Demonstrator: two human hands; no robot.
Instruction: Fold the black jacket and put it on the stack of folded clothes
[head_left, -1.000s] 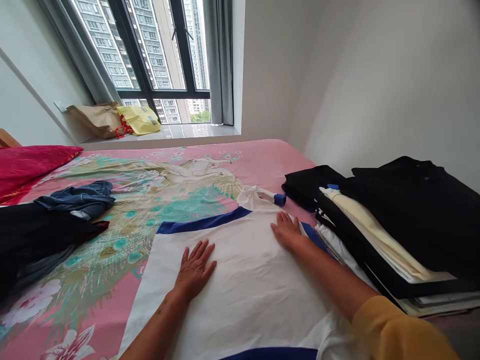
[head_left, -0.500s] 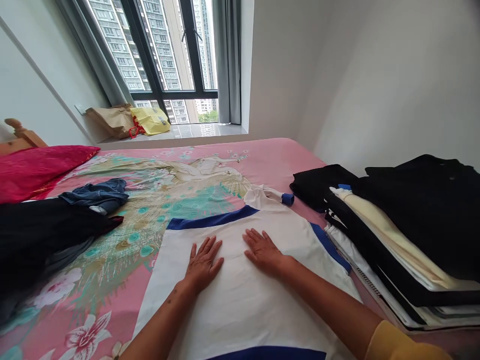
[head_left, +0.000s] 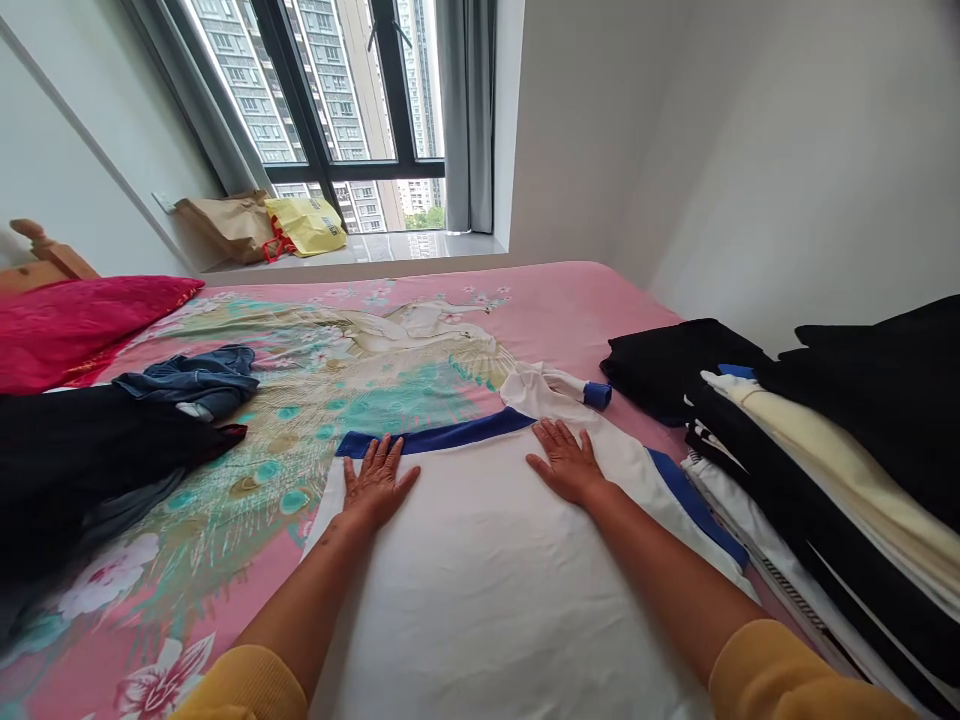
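Observation:
A white shirt [head_left: 480, 560] with blue trim lies spread over the bed in front of me. My left hand [head_left: 377, 480] rests flat on it with fingers apart, the fingertips on the blue band [head_left: 465, 433] along its far left edge. Flat on the white cloth farther right is my right hand [head_left: 566, 462], fingers spread, close to the far end of that band. Just beyond it, a bunched white part with a blue cuff [head_left: 597, 396] sticks out. Neither hand grips anything.
A stack of folded clothes [head_left: 795, 470] stands on the right, with a folded black garment [head_left: 679, 365] behind it. Dark clothes [head_left: 97, 450] and a denim piece [head_left: 199, 380] lie left on the patterned bedsheet [head_left: 247, 560]. Bags [head_left: 307, 227] sit on the windowsill.
Both hands have slid forward over the shirt and moved farther apart, the left onto the blue band. The view has shifted slightly, and the near blue edge is out of sight.

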